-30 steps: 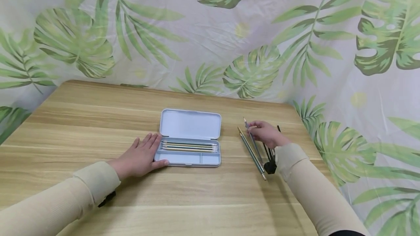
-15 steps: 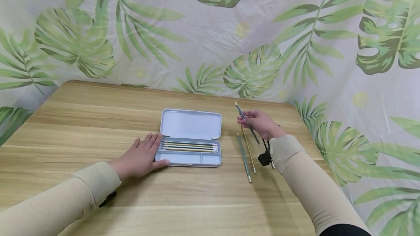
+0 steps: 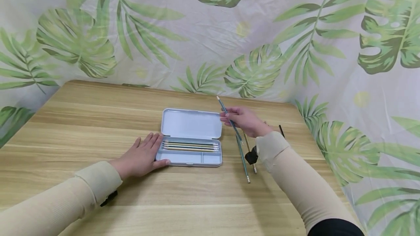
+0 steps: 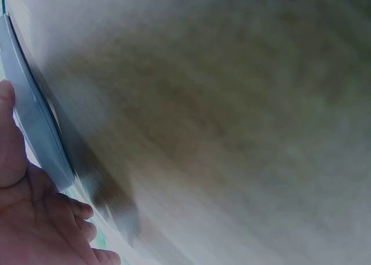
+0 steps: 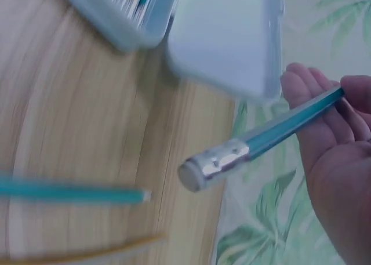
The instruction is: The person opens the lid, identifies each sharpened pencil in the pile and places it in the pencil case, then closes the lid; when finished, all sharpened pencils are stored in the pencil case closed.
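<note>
A light blue pencil case (image 3: 185, 158) lies with its lid (image 3: 191, 124) raised at the back. Several pencils (image 3: 190, 146) lie side by side in its rear compartment; the front compartments show bare. My left hand (image 3: 139, 157) rests flat at the case's left end, thumb along the front corner, fingers straight. My right hand (image 3: 242, 120) pinches a teal pencil (image 5: 295, 123) between thumb and fingers, above the table just right of the lid. Its eraser end, with a metal band, points toward the wrist camera. Under that hand lie a teal pencil (image 3: 243, 161) and a yellow pencil (image 3: 248, 144).
A black stick-like end (image 3: 281, 131) pokes out beyond the right forearm, mostly hidden by the sleeve. The wooden table (image 3: 164, 207) runs back to a leaf-print cloth (image 3: 210, 39) hanging behind and to the right.
My right hand has lifted the teal pencil and carried it left toward the case lid. The two loose pencils have spread apart on the table. My left hand stays in place.
</note>
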Demonstrator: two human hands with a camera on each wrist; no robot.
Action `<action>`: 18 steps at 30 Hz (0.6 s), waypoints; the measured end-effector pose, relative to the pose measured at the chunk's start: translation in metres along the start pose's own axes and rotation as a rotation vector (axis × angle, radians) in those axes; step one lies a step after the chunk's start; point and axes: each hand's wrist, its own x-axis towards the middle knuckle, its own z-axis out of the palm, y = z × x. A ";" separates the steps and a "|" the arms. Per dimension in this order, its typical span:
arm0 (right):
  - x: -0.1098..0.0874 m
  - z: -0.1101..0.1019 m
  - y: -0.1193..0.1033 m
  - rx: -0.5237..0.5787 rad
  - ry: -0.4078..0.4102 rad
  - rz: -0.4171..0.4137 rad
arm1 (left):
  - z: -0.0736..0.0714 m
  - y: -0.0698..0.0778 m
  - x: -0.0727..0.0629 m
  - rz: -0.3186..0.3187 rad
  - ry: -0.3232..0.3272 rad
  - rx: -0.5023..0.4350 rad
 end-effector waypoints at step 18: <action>0.035 0.076 0.007 -0.120 -0.169 0.014 | 0.000 -0.001 0.000 -0.012 -0.011 -0.018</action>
